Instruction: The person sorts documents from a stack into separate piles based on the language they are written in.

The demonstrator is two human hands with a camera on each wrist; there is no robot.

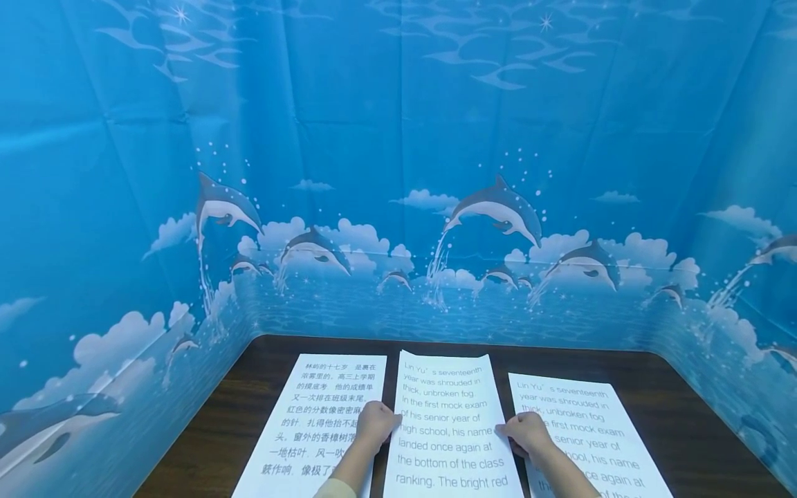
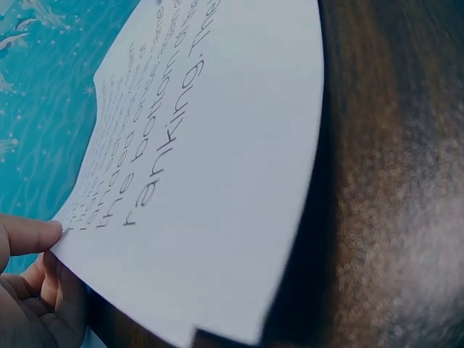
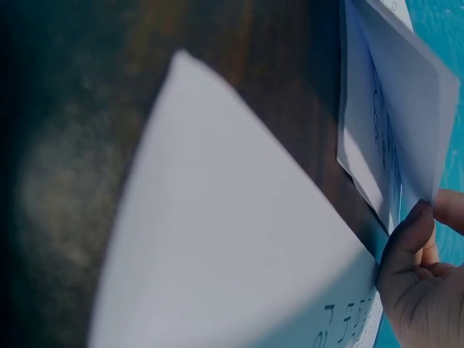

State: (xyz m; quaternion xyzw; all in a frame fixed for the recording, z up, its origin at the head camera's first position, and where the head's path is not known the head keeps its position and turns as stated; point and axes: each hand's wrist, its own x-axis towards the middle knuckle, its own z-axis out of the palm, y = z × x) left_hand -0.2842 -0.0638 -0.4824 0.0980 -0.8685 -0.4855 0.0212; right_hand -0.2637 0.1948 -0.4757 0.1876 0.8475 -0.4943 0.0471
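Note:
A white sheet of printed paper [image 1: 450, 419] with large English text lies between my two hands in the head view. My left hand [image 1: 376, 427] pinches its left edge, thumb on top in the left wrist view, where the sheet [image 2: 232, 196] bows above the dark table. On the opposite edge, my right hand [image 1: 529, 437] pinches the paper between thumb and fingers. From the right wrist, this held sheet [image 3: 417, 101] stands tilted up beside the hand [image 3: 428, 290]. Its lower end runs out of the head view.
A sheet with Chinese text [image 1: 311, 415] lies to the left on the dark wooden table [image 1: 205, 422]. To the right is another English sheet [image 1: 588, 432], partly covered by my right forearm. A blue dolphin-print curtain [image 1: 386, 166] encloses the table's back and sides.

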